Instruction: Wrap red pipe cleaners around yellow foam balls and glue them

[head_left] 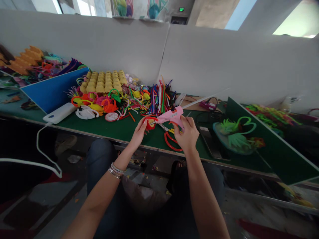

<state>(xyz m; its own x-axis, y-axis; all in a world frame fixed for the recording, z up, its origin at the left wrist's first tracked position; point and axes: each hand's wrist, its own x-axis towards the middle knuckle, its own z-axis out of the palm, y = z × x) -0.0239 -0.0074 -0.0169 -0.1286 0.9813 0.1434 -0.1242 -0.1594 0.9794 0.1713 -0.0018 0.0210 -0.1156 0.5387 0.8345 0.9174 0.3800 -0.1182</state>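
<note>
My right hand [186, 132] is wrapped round the handle of a pink glue gun [171, 115]; a long clear glue stick [203, 100] sticks out of its back. The gun's nozzle points left, at a small red and yellow craft piece [150, 123]. My left hand [139, 130] pinches that piece by its left side; its exact kind is hard to make out. Whether the nozzle touches it, I cannot tell. Below the glue gun, scissors with red and yellow handles [171, 142] lie on the green tabletop [117, 128].
Behind my hands stands a bundle of coloured pipe cleaners [161, 96]. A yellow egg tray [103, 82], colourful craft pieces [107, 104] and a white power bank [59, 113] with a cable lie left. At right are a dark phone [210, 142], a bowl [224, 141] with green pieces and a green board [271, 146].
</note>
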